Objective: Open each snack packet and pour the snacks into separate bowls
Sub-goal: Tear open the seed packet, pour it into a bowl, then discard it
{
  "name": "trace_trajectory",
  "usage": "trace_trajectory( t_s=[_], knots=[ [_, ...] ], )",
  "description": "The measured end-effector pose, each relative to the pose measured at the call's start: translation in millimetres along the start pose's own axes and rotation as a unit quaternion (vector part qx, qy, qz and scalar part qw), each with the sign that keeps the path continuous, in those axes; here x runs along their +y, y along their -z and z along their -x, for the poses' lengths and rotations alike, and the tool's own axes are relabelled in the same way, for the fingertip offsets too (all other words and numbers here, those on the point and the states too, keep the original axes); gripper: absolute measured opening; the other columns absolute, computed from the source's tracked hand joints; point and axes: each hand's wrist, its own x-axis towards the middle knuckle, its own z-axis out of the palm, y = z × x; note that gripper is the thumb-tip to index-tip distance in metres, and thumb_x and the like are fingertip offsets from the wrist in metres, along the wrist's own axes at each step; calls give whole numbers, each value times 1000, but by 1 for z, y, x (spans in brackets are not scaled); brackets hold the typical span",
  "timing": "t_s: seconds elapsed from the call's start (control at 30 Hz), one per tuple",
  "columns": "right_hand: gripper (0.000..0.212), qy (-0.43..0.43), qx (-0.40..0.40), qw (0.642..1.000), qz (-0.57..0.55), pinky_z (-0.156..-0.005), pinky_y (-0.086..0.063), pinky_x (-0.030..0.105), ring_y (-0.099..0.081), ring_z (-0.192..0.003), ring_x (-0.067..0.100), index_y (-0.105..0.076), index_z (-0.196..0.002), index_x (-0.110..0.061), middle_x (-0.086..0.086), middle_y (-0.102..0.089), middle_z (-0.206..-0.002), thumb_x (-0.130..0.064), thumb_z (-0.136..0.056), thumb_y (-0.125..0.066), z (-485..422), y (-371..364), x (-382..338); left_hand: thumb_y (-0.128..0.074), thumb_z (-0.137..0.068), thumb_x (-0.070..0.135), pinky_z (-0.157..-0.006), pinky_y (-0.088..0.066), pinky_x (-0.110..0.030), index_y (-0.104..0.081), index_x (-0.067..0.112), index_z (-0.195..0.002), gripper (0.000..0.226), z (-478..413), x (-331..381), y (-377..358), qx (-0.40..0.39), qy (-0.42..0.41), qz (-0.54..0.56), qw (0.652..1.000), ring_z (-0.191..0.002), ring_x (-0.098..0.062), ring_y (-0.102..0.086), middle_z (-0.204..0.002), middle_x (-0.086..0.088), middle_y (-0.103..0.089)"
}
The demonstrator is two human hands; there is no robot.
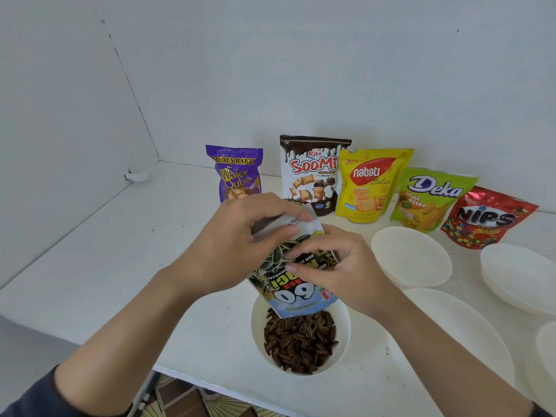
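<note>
A: Nearest, by the bench (120, 266) edge: bowl (256, 326). Holds dark seeds (301, 341).

B: And just above?

A: Seed packet (298, 284), upside down, mouth touching the seeds.

B: Gripped how?

A: Left hand (237, 236) pinching the upturned bottom; right hand (340, 266) curled round the side.

B: Behind?

A: Five packets along the wall: Wafer Qube (236, 173), Soomi (311, 173), Nabati (370, 185), Deka (427, 197), Nips (487, 218). White bowls (412, 257) on the right.

White table (126, 260). Holds at back purple packet (236, 173), brown packet (313, 176), yellow packet (370, 185), green packet (427, 197), red packet (484, 218). Nearer, seed bowl (257, 328) and empty bowls (410, 257).
</note>
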Motion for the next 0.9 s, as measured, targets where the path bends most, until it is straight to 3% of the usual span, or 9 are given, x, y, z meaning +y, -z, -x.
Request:
trace_trajectory(
  t_s=[0.13, 0.33, 0.4, 0.5, 0.6, 0.67, 0.73, 0.8, 0.9],
  knots=[
    [15, -32, -20, 999, 24, -82, -57, 26, -73, -93, 12, -83, -93, -15, -7, -79, -91, -6, -81, -83, 3, -6, 10, -67, -95, 4, -88, -56, -27, -78, 18, -109, 22, -1, 4, 6, 40, -17, -2, 999, -109, -9, -69, -111, 12, -75],
    [10, -81, -17, 996, 10, -85, -57, 26, -74, -94, 11, -83, -88, -12, -5, -79, -90, -7, -79, -84, 14, -9, 26, -70, -93, 9, -80, -58, -27, -79, 19, -109, 21, -1, 4, 12, 53, -28, -28, 998, -101, -11, -71, -105, 11, -76],
    [11, -81, -9, 997, 7, -86, -58, 28, -74, -94, 12, -82, -88, -12, -4, -79, -91, -6, -79, -84, 13, -8, 25, -71, -93, 17, -81, -58, -33, -77, 21, -115, 22, -2, 1, 15, 28, -36, -52, 998, -105, -14, -70, -110, 11, -74],
    [14, -67, 22, 997, 7, -85, -56, 24, -74, -92, 11, -82, -87, -14, -6, -79, -90, -5, -77, -85, 10, -1, 22, -74, -90, 31, -83, -58, -37, -65, 32, -132, 43, -1, -12, 22, -5, -20, -80, 997, -116, -17, -63, -125, 12, -66],
    [15, -50, 61, 997, 18, -86, -51, 18, -71, -94, 7, -80, -87, -18, -11, -78, -90, -7, -78, -85, 8, 6, 18, -72, -90, 23, -79, -61, -47, -56, 36, -140, 54, 8, -24, 19, 44, 47, 47, 997, -105, -22, -69, -133, 10, -62],
    [15, -51, 81, 995, 12, -88, -50, 17, -70, -95, 5, -79, -86, -19, -12, -77, -91, -7, -78, -84, 7, 7, 17, -69, -91, 16, -86, -59, -53, -47, 43, -146, 65, 15, -29, 9, 40, 70, 151, 985, -98, -28, -72, -139, 9, -57],
    [16, -56, 83, 995, 12, -91, -51, 26, -69, -98, 8, -77, -89, -23, -13, -76, -95, -9, -82, -82, 6, 4, 18, -62, -95, 11, -97, -55, -52, -34, 51, -151, 74, 23, -32, -6, -8, 58, 226, 972, -114, -30, -68, -150, 7, -50],
    [18, -54, 82, 995, 7, -87, -55, 37, -69, -98, 14, -75, -93, -28, -12, -73, -99, -11, -87, -77, 5, -2, 18, -54, -100, 11, -104, -52, -48, -37, 45, -152, 64, 29, -33, -24, -22, 55, 229, 972, -130, -25, -60, -152, 9, -50],
    [19, -25, 100, 995, -14, -83, -55, 27, -67, -95, 14, -71, -98, -28, -9, -70, -97, -10, -92, -71, 1, -6, 13, -53, -103, 13, -103, -53, -49, -61, 23, -139, 38, 33, -38, -43, 52, 84, 183, 978, -129, -18, -60, -138, 7, -65]
  ],
)
